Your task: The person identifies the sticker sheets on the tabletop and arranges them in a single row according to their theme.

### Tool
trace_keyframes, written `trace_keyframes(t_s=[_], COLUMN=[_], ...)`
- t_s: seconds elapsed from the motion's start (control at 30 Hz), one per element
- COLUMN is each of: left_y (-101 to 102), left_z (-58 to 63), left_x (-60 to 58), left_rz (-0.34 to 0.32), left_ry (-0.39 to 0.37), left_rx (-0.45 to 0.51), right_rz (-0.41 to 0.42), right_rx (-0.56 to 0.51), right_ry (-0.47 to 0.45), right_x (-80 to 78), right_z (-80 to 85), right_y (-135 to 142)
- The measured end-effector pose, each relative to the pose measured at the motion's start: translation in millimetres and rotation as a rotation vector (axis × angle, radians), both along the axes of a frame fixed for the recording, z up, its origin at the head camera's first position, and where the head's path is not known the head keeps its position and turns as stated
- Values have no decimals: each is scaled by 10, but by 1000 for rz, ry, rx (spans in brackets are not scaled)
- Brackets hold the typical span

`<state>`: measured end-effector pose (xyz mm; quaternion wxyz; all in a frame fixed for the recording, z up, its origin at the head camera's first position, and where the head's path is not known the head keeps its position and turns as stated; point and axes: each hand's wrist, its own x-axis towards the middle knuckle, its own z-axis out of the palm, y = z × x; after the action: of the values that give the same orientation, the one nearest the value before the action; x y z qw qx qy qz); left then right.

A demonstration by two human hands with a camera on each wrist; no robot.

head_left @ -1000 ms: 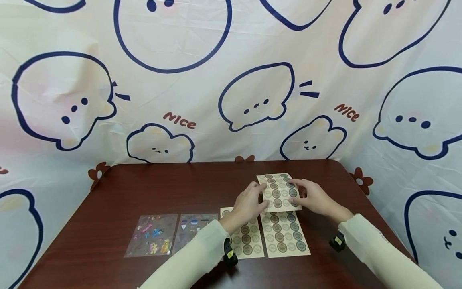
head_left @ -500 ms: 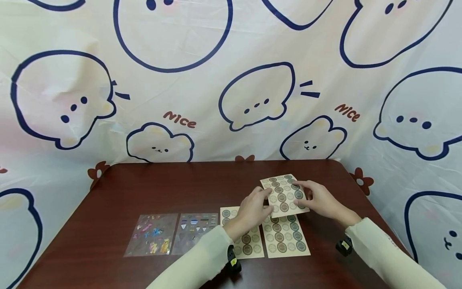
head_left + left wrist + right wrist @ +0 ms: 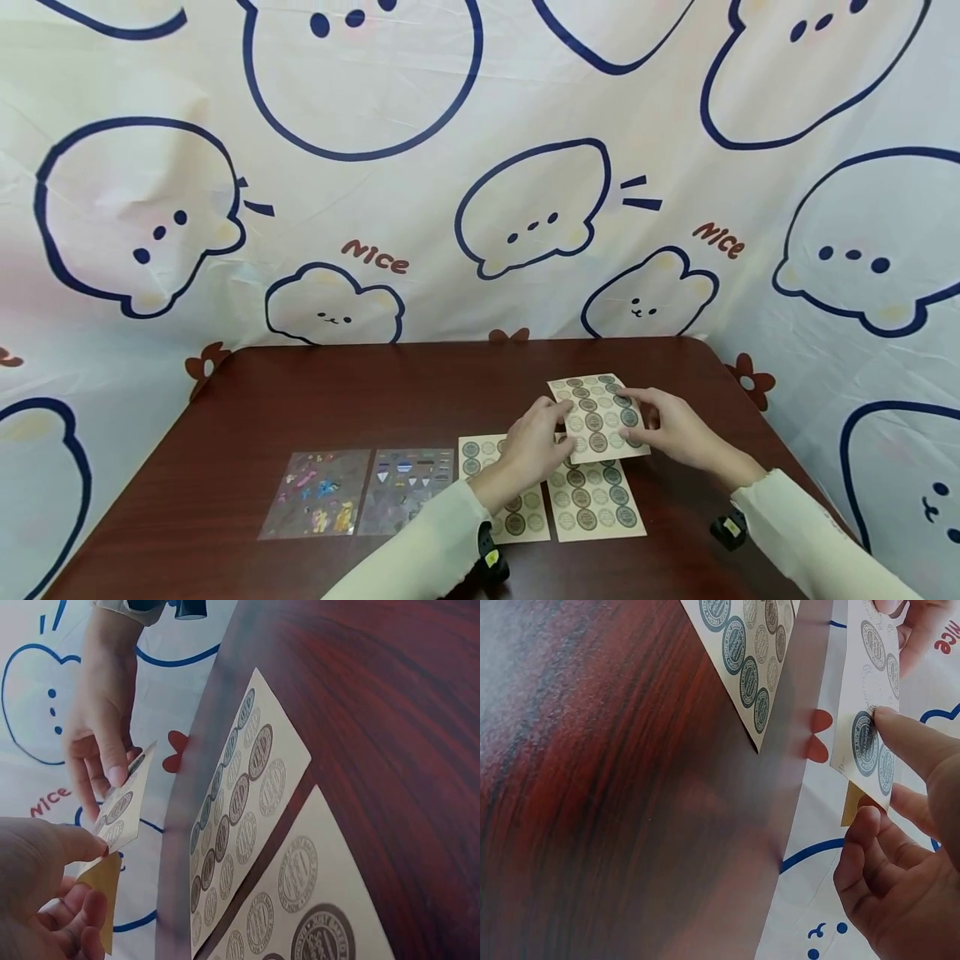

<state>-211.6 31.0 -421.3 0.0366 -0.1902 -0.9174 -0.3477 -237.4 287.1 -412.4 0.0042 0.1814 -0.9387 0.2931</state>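
Note:
A cream sticker sheet (image 3: 600, 421) with round printed labels is held up between both hands, above the far end of a similar sheet (image 3: 596, 504) on the table. My left hand (image 3: 534, 446) pinches its left edge, thumb on the printed face, as the left wrist view shows. At the opposite edge my right hand (image 3: 678, 429) grips it, with the thumb (image 3: 907, 739) on a dark label and fingers behind. A yellowish piece (image 3: 850, 804) shows behind the held sheet in both wrist views. Another round-label sheet (image 3: 480, 450) lies partly hidden under my left forearm.
Two clear sticker sheets lie on the left of the dark wooden table (image 3: 360, 400): one with colourful figures (image 3: 318, 492), the other with small shapes (image 3: 405, 479). A cartoon-printed cloth (image 3: 420, 208) hangs behind the table and along its sides.
Both hands have carried the held sheet a little to the right and slightly nearer to me. The sheets lying on the table have stayed put.

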Motion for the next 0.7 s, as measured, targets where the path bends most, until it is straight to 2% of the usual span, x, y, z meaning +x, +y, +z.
trace_keyframes(t_s=[0.43, 0.7], left_y=[83, 126], left_z=[-4, -17], left_x=[25, 46], left_rz=[1, -5], left_ry=[-18, -30], left_rx=[-8, -22], right_rz=[-3, -24], right_rx=[-21, 4], right_ry=[-1, 26], right_x=[58, 86], right_z=[-59, -90], right_y=[60, 110])
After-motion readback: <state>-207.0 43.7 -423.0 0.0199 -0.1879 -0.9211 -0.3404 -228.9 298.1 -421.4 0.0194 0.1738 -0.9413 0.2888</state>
